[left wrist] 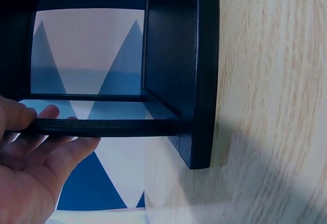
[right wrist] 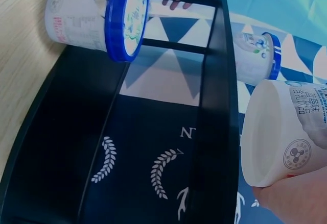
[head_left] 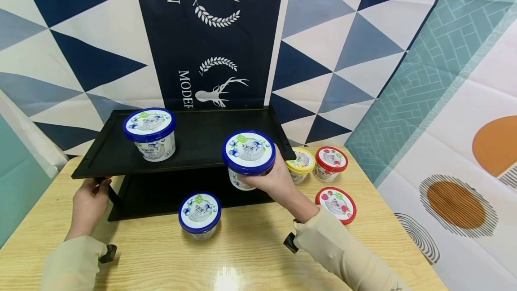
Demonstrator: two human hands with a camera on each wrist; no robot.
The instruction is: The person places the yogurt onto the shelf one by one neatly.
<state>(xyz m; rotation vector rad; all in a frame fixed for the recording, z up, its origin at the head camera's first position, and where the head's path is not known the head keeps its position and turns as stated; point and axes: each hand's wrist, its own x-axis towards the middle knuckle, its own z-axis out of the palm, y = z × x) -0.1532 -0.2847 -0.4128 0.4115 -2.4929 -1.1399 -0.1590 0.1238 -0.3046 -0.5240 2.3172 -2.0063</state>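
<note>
My left hand (head_left: 89,202) grips the black front post (left wrist: 112,127) at the left end of a two-tier black shelf (head_left: 198,140), fingers curled round it. In my right hand (head_left: 278,178) I hold a blue-lidded tub (head_left: 249,149) upright by its side, near the upper tier's front edge at the right; the right wrist view shows its white base (right wrist: 260,137) raised clear of the lower tier. A second blue-lidded tub (head_left: 155,147) stands on the upper tier at the left. Another blue-lidded tub (head_left: 199,212) is on the table in front of the shelf.
Right of the shelf, a yellow-lidded tub (head_left: 300,160) and two red-lidded tubs stand on the wooden table (head_left: 161,259), one red tub (head_left: 331,160) behind the other red tub (head_left: 336,205). Patterned cloth (head_left: 218,35) hangs behind the shelf.
</note>
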